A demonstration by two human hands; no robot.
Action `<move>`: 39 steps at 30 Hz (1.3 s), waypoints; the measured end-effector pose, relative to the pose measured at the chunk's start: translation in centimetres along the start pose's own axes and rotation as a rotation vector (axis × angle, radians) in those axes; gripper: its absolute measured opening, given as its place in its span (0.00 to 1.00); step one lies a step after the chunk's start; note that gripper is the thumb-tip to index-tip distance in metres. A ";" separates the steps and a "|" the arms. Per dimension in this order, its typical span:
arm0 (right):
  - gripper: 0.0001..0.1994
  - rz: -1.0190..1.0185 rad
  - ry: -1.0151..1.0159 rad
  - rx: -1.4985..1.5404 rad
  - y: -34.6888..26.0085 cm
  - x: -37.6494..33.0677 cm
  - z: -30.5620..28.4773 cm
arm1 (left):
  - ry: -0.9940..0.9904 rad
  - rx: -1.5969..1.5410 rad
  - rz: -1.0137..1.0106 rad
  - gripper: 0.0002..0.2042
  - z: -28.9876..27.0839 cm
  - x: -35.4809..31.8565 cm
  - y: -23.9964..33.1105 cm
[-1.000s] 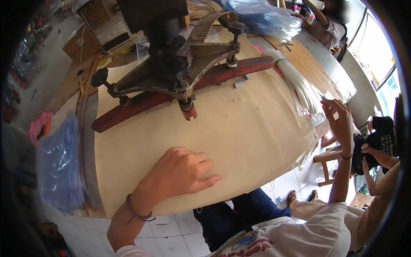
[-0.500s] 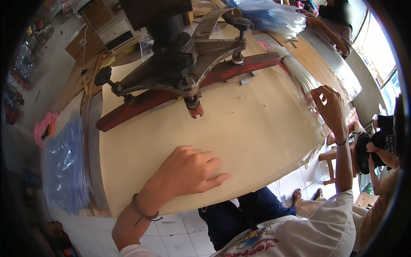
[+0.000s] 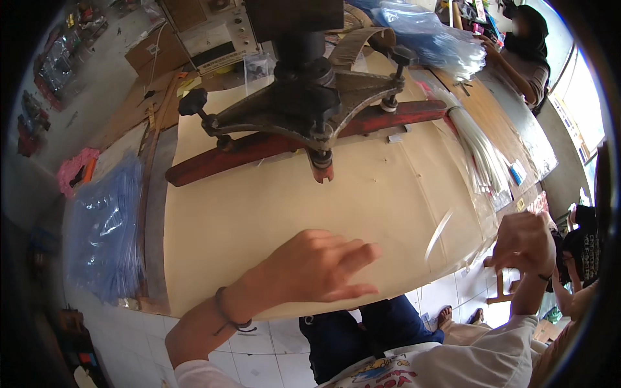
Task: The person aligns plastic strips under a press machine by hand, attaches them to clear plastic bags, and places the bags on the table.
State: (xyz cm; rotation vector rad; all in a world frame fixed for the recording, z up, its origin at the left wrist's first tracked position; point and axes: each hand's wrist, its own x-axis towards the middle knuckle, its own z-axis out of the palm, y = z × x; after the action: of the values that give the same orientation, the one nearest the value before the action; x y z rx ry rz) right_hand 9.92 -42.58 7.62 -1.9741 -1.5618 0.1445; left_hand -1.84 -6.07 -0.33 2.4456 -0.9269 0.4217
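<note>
My left hand [image 3: 326,268] hovers over or rests on the near part of the cream sheet [image 3: 259,207] covering the work table. Its thumb and fingers are stretched apart with nothing between them. My right hand [image 3: 525,242] is off the table's right edge, smeared by motion, so its fingers cannot be made out. A thin whitish translucent strip [image 3: 438,234] shows over the sheet between my hands; whether it lies flat is unclear. Further back on the right lies a bundle of similar strips [image 3: 479,152]. Above the sheet stands a press head with a long red bar [image 3: 233,158].
Blue plastic sheets [image 3: 103,226] are stacked at the left edge. More clear-blue plastic [image 3: 433,39] lies at the back, where a co-worker's arm [image 3: 511,71] reaches in. Another person sits at the right near a wooden stool [image 3: 501,284]. A metal-fronted box [image 3: 220,39] stands behind.
My right hand has come away from the strip bundle, toward me and to the right. A single strip now shows over the sheet. My left hand has shifted right and its fingers have spread.
</note>
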 end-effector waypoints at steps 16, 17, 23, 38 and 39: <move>0.08 -0.250 -0.154 0.102 7.8 15.5 9.4 | -0.505 -0.719 -0.366 0.14 -3.4 -0.5 -2.6; 0.09 -0.283 -0.138 0.093 8.2 15.5 9.6 | -0.503 -0.731 -0.384 0.14 -3.9 -0.7 -2.8; 0.06 -0.242 -0.110 0.092 9.4 14.3 8.4 | -0.750 -0.837 -0.536 0.11 -8.5 -2.2 -4.9; 0.09 -0.372 -0.118 -0.045 9.5 14.0 7.9 | -0.568 -0.456 -0.739 0.09 -8.6 -1.0 -5.5; 0.09 -0.370 -0.111 -0.043 9.3 14.0 7.8 | -0.569 -0.454 -0.739 0.09 -8.7 -1.1 -5.5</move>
State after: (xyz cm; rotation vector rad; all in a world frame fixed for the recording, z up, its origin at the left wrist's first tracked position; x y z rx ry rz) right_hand 18.53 -27.89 0.38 -1.6959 -1.9870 0.0704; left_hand 0.14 2.78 4.65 2.2762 -0.2006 -0.6916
